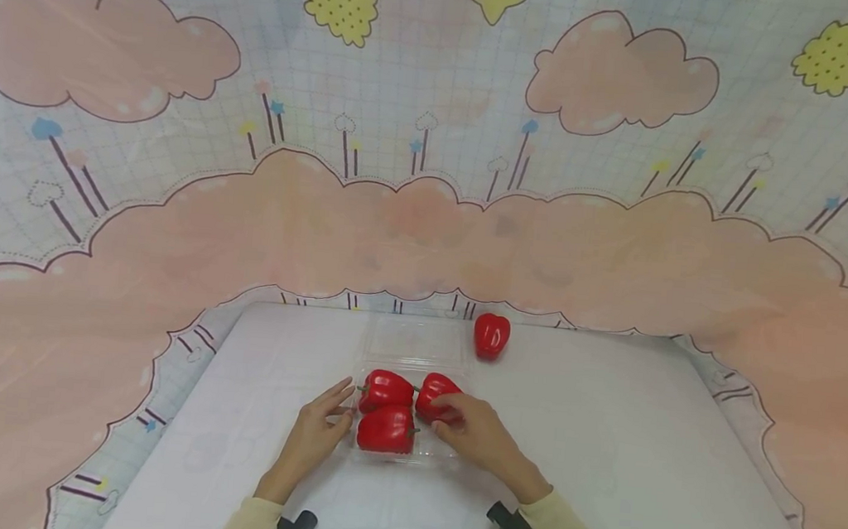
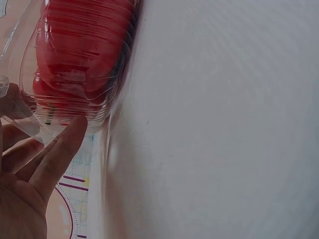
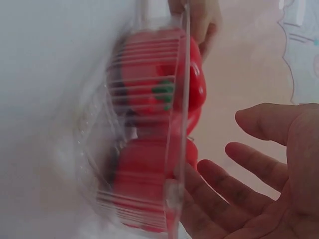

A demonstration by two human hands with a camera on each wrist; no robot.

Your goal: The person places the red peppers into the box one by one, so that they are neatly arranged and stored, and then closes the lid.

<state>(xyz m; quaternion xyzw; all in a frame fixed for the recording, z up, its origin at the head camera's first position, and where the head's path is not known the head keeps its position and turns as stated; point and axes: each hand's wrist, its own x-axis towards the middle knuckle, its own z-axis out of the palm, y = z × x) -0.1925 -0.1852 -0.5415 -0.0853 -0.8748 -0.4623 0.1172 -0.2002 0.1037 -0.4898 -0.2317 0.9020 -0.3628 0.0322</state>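
Inside the box (image 1: 441,448), head view: three peppers (image 1: 384,429); fourth pepper (image 1: 491,336) outside, far side, right. Right hand (image 1: 481,435) at right pepper. Left wrist: left hand (image 2: 39,174) fingers extended, at box's left end. Right wrist: fingers spread.

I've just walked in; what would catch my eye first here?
Probably the glossy red bell peppers: three in the clear plastic container, left hand beside it, right hand over one pepper, and a fourth on the white table, right of the open lid. Behind, big peach clouds decorate the backdrop.
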